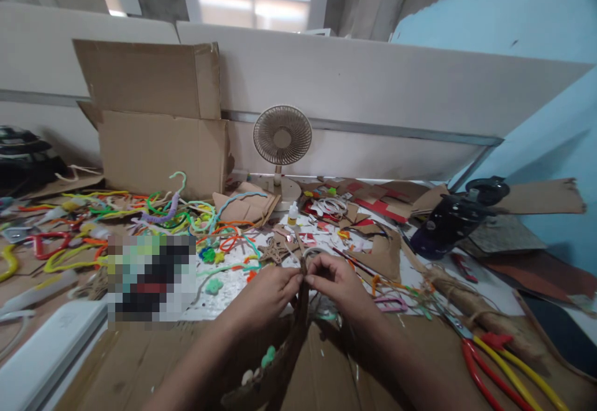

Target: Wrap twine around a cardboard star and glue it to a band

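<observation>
Brown, cardboard-like strip (298, 327) between left hand (276, 286) and right hand (334, 277), just above a flat cardboard sheet (125, 361) along the near edge of the tabletop (224, 302), around the middle; left hand pinched, thumb against finger, on the strip's upper end; right hand pinched on the same end, directly beside, fingertips almost meeting; in hand, by the look of it, some fine joining or adjusting at that tip; called for next, probably, a firm hold from one hand and a small, careful shift of the other; strip narrow and dark at the top, broader and curving toward the near edge, lower end slanted left; dotted low down with mint-green bits (268, 356) and cream bits (247, 377), apparently stuck on; any fastening under the fingertips hidden; beyond the hands, a small bottle (293, 215) and, near the far edge, a fan (282, 134); toward the left edge, bright pipe cleaners (163, 211); toward the near right corner, a red-and-yellow-handled cutting tool (467, 336).
</observation>
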### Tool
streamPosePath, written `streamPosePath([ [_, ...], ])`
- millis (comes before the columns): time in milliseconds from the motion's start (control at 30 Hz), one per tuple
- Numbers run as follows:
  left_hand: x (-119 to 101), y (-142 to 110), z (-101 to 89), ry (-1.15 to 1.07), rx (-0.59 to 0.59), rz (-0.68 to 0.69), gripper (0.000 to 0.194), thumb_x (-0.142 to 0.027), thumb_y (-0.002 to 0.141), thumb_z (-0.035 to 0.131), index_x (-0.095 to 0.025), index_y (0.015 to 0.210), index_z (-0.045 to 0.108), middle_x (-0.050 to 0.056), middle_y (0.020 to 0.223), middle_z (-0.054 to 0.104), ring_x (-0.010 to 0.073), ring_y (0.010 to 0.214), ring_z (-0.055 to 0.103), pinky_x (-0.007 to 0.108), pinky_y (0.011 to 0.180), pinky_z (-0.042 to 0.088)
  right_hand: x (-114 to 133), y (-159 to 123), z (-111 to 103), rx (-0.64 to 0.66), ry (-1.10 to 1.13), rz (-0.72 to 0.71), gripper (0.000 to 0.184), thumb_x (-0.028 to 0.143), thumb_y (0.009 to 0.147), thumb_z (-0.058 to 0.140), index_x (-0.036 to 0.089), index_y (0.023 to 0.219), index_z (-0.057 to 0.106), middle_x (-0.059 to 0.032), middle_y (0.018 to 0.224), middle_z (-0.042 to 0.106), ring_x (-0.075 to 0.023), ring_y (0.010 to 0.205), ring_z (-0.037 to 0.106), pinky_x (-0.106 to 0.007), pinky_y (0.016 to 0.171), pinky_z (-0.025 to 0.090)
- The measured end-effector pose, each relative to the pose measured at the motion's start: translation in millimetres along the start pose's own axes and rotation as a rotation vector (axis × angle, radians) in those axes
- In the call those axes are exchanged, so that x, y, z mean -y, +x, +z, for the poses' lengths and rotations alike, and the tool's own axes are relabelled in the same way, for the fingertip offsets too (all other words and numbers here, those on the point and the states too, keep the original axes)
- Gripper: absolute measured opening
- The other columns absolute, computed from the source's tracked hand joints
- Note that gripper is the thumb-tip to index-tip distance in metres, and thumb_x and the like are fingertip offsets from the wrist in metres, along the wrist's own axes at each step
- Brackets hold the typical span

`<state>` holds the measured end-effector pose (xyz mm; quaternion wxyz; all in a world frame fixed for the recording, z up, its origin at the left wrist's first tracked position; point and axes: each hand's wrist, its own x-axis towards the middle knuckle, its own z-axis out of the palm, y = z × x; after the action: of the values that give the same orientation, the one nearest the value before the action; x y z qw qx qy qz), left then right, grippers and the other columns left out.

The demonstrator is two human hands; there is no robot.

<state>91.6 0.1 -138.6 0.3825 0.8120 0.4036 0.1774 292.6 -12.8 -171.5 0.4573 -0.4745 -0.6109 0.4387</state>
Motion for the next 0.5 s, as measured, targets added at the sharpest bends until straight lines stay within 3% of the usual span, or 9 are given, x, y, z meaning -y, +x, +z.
streamPosePath([
  [500,-1.4,-0.3,-0.3,-0.002,-0.01,0.004,0.033,-0.037,0.102,0.039,-0.023,0.076,0.053,0.001,0.074,0.059,0.0187,0.072,0.053,0.029,0.07,0.037,2.2,-0.2,-1.1,0.004,0.009,-0.01,0.015,0.037,0.075,0.072,0.023,0.076,0.066,-0.0019,0.077,0.064,-0.0226,0.078,0.057,-0.037,0.074,0.044],
])
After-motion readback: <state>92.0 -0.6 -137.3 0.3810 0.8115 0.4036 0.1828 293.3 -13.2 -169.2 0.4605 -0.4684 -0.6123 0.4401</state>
